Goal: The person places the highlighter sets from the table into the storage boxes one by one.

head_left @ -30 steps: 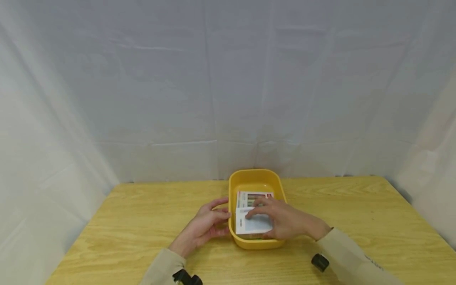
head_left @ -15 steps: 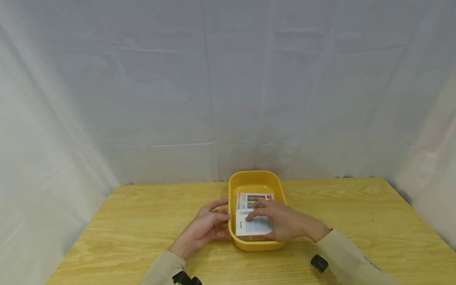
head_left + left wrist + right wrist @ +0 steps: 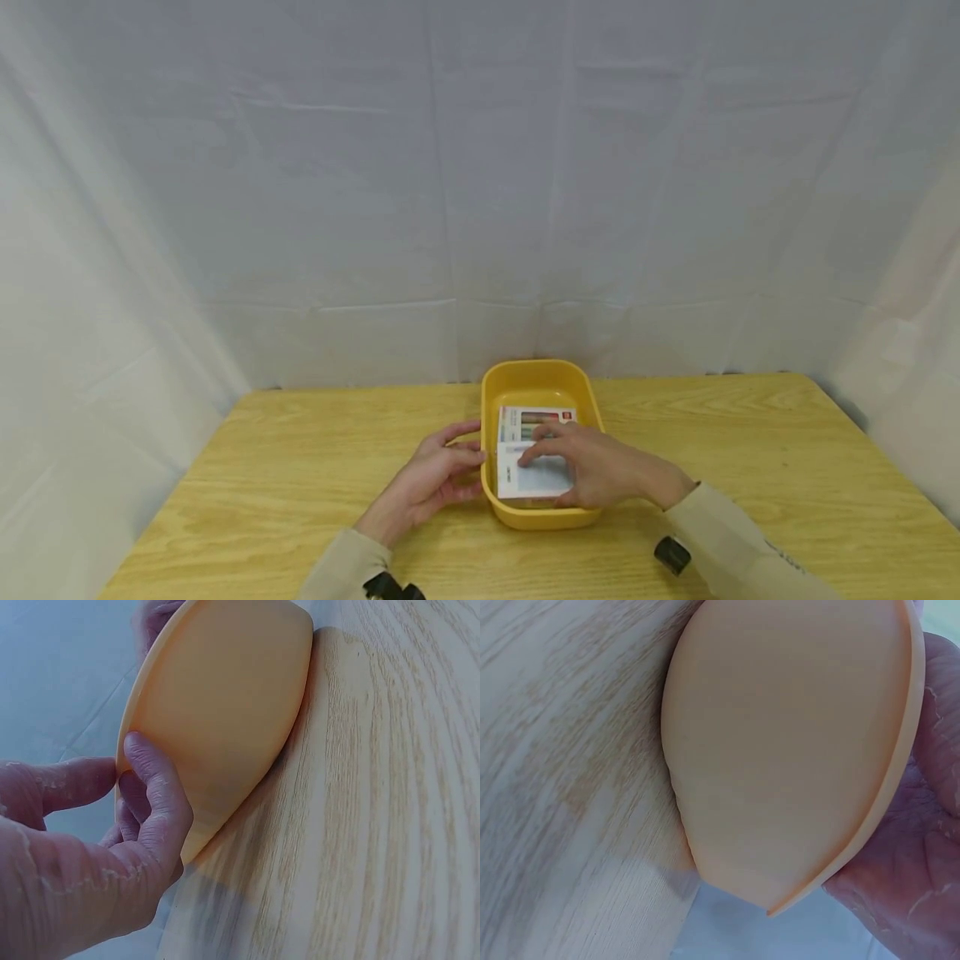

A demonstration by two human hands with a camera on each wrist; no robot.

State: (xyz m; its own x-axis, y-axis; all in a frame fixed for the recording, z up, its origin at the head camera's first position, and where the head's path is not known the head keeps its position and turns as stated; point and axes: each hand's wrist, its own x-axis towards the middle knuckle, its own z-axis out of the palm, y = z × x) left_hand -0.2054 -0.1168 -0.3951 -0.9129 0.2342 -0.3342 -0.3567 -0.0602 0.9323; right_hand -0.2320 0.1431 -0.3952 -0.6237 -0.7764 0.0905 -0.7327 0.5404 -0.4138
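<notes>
A yellow plastic basin (image 3: pixel 536 518) stands on the wooden table. My left hand (image 3: pixel 431 477) is at its left side; in the left wrist view the thumb meets the rim and bent fingers touch the outer wall. My right hand (image 3: pixel 607 467) reaches over the right rim and grips a flat white box (image 3: pixel 536 475) with a pale blue-grey panel, inside the basin. Its thumb is at the box's near edge, the index fingertip on top. Just beyond lies another white box (image 3: pixel 512 422) with striped coloured panels and a red mark, partly covered. The basin wall hides my right fingers in the right wrist view.
The wooden table (image 3: pixel 300 450) stretches to both sides of the basin. White sheeting (image 3: pixel 360 208) hangs behind its far edge and along both sides. Black devices (image 3: pixel 672 554) are worn at both wrists.
The white box has shifted very slightly toward the near end of the basin, with my right hand on it. My left hand stays at the rim.
</notes>
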